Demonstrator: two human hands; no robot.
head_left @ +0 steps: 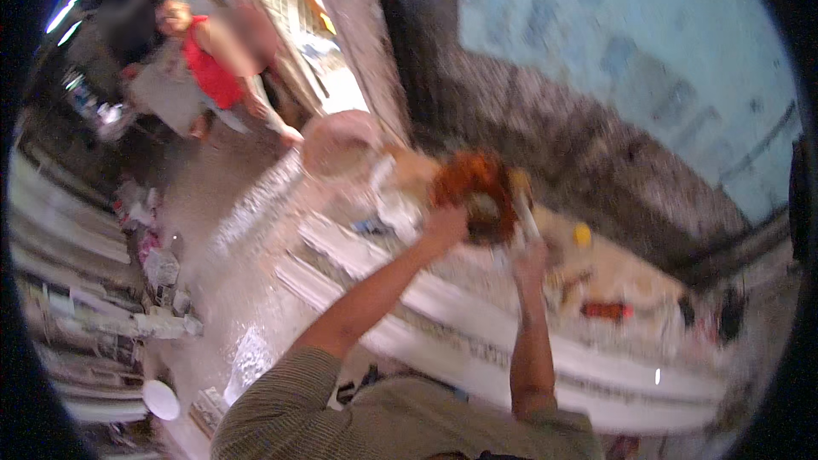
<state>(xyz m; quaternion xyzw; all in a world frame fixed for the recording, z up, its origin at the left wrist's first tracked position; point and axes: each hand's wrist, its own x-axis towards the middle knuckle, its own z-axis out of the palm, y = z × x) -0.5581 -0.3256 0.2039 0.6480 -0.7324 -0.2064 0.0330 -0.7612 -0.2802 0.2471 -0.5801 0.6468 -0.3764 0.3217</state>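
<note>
An orange-brown round bowl (464, 172), stained and smeared by motion blur, is tilted in front of me above the bench. My left hand (447, 228) is closed on its near left rim. Something pale shows inside the bowl, too blurred to name. To the right of it my right hand (530, 260) is closed round a pale, narrow handled tool (529, 220), which stands upright against the bowl's right side. The tool's far end is blurred, so its kind cannot be made out.
Long white moulding strips (443, 298) lie across the bench before me. A pinkish tub (341, 140) and a crumpled white bag (396, 209) stand beyond. At right lie a yellow round thing (583, 234) and a red-orange object (607, 311). A person in red (213, 68) is at the far left.
</note>
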